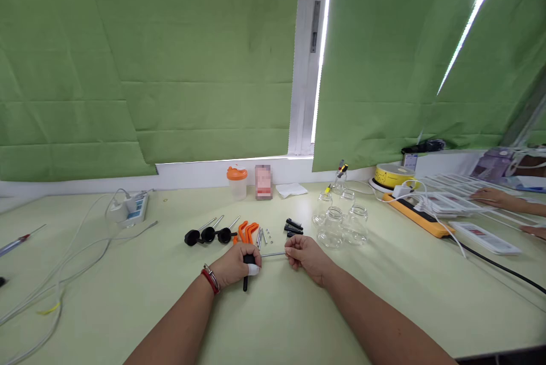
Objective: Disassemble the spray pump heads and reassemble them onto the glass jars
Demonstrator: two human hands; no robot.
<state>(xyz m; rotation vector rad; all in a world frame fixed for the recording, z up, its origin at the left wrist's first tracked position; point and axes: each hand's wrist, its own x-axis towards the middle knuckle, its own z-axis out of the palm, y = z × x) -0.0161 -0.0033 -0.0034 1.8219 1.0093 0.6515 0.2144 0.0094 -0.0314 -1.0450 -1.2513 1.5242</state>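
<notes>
Your forearms (375,311) are reaching forward: left hand (236,262) gripping a black piece (245,283), right hand (307,257) pinching the metal rod (273,254) spanning between them. It's probably feeling light, stiff, slick; favour holding its ends.

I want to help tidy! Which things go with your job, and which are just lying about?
Seem to belong:
metal rod with black handle, held
round black parts
orange parts
screws
small black pieces
perhaps clear jars

Probably just lying about:
orange-lidded cup
white tissue
white power strip
</notes>
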